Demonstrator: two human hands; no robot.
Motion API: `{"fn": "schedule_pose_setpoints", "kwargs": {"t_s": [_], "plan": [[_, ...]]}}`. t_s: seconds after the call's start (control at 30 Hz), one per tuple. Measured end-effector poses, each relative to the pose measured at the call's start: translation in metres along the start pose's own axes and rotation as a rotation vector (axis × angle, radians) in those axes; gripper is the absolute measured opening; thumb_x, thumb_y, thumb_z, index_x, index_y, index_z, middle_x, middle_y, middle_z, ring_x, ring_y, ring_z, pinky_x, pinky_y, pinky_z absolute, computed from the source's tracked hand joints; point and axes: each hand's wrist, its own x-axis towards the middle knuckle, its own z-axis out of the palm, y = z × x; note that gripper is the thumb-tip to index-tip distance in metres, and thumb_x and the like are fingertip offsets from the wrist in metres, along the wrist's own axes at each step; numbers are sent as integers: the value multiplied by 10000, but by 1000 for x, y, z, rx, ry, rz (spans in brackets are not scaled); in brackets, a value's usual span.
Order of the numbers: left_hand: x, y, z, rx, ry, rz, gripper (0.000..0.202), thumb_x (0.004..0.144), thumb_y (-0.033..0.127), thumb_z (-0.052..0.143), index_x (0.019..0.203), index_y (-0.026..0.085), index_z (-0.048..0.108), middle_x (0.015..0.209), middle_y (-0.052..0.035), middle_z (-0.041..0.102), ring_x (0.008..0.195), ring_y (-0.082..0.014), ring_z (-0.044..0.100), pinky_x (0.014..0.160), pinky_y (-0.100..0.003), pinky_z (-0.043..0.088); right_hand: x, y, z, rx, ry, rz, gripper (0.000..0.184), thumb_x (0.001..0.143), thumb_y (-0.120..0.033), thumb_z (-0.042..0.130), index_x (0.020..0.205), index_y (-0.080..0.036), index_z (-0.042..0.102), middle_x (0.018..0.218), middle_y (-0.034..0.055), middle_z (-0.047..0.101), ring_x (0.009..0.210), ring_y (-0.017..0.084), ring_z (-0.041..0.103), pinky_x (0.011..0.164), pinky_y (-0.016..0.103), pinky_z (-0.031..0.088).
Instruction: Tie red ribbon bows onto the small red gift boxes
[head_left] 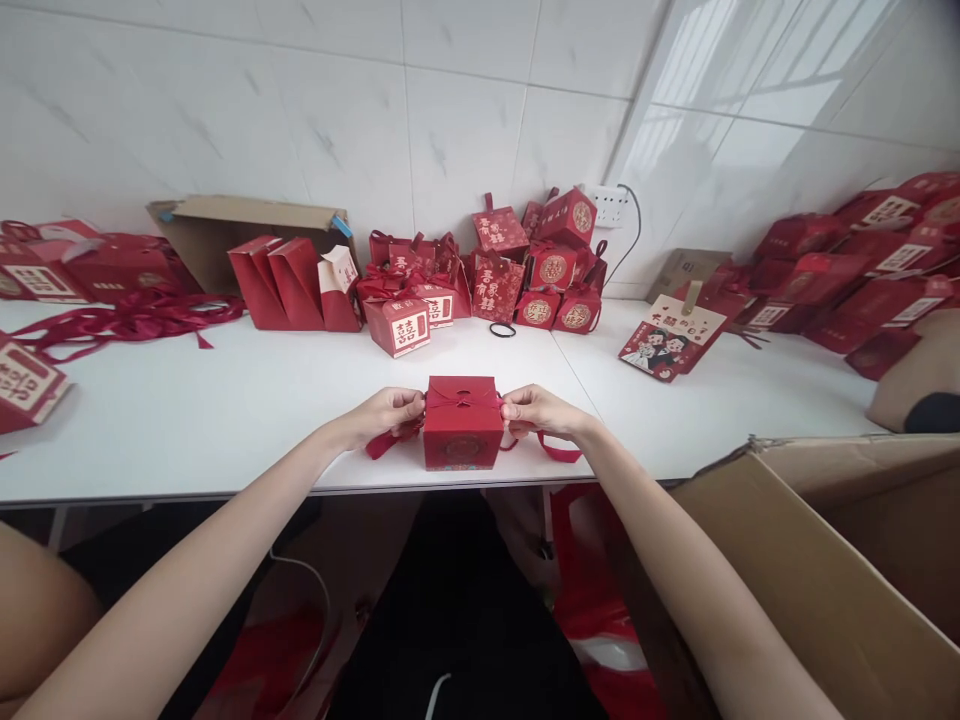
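I am watching both hands working a small red gift box (463,424) that is sitting close to the near edge of the white table (225,400). The left hand (386,412) and the right hand (534,408) are each pinching an end of the red ribbon (559,450) at the box's top corners, fingers narrowed tight on it. I am worrying that an uneven pull is going to tip or drag the light box off that edge, or that the folded top flaps are popping open. The loose ribbon tails trailing beside the box are also risking a snag under the wrists.
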Motion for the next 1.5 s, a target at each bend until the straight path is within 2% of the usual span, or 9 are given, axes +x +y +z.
{"fn": "schedule_pose_setpoints", "kwargs": {"t_s": [0.13, 0.3, 0.43, 0.67, 0.97, 1.13, 1.27, 1.4, 1.5], "plan": [[4, -13, 6, 16, 68, 15, 598, 588, 737, 593, 601, 156, 451, 472, 50, 398, 419, -63, 356, 407, -195, 240, 7, 14, 6, 139, -15, -64, 477, 608, -563, 731, 569, -133, 528, 404, -102, 322, 385, 36, 298, 453, 221, 301], [4, -21, 9, -37, 83, 12, 584, 630, 730, 562, 615, 161, 432, 512, 41, 421, 449, -68, 363, 429, -200, 251, 9, 20, 9, 170, 13, -64, 482, 606, -569, 729, 530, -136, 535, 422, -79, 340, 401, 46, 305, 447, 230, 294], [3, -22, 9, -69, 43, 0, 547, 675, 691, 558, 614, 167, 414, 544, 31, 433, 474, -75, 376, 444, -208, 261, 8, 21, 9, 156, 68, -40, 478, 597, -575, 732, 538, -137, 549, 448, -60, 384, 422, 55, 312, 454, 240, 302], [4, -22, 6, -124, -16, 16, 529, 689, 658, 577, 595, 172, 390, 530, 39, 422, 436, -57, 332, 411, -203, 233, 9, 22, 6, 198, 23, -9, 452, 626, -527, 738, 530, -137, 532, 465, -51, 396, 435, 54, 325, 463, 235, 287], [2, -19, 12, -95, 99, 58, 563, 646, 680, 596, 568, 168, 375, 492, 52, 410, 436, -58, 349, 431, -202, 265, 8, 19, 14, 209, 81, -15, 494, 549, -574, 761, 522, -137, 533, 413, -73, 362, 394, 47, 291, 446, 235, 295], [-10, -6, 11, -84, 143, 42, 480, 696, 590, 614, 589, 156, 439, 512, 43, 456, 457, -72, 422, 481, -211, 345, -2, 12, 16, 133, 111, -60, 477, 658, -591, 682, 582, -144, 537, 410, -90, 304, 408, 52, 261, 468, 232, 275], [-19, 15, 7, -35, 76, -58, 461, 748, 590, 542, 658, 138, 526, 555, 1, 533, 490, -106, 491, 498, -233, 374, -11, -6, 14, -110, 147, -53, 496, 741, -617, 581, 629, -135, 546, 462, -56, 371, 450, 67, 304, 467, 229, 209], [-25, 43, 5, 126, -3, -68, 456, 752, 578, 545, 615, 148, 483, 527, 19, 506, 458, -83, 444, 466, -213, 334, -18, -35, 19, -261, 183, -54, 460, 750, -581, 592, 611, -149, 517, 536, -22, 448, 514, 92, 386, 515, 243, 287], [-25, 63, 8, 209, -7, -52, 411, 748, 527, 577, 618, 153, 464, 554, 22, 505, 475, -78, 448, 467, -204, 336, -18, -54, 30, -307, 190, -117, 412, 757, -550, 599, 665, -149, 575, 651, 16, 530, 602, 123, 458, 586, 262, 360]]}}
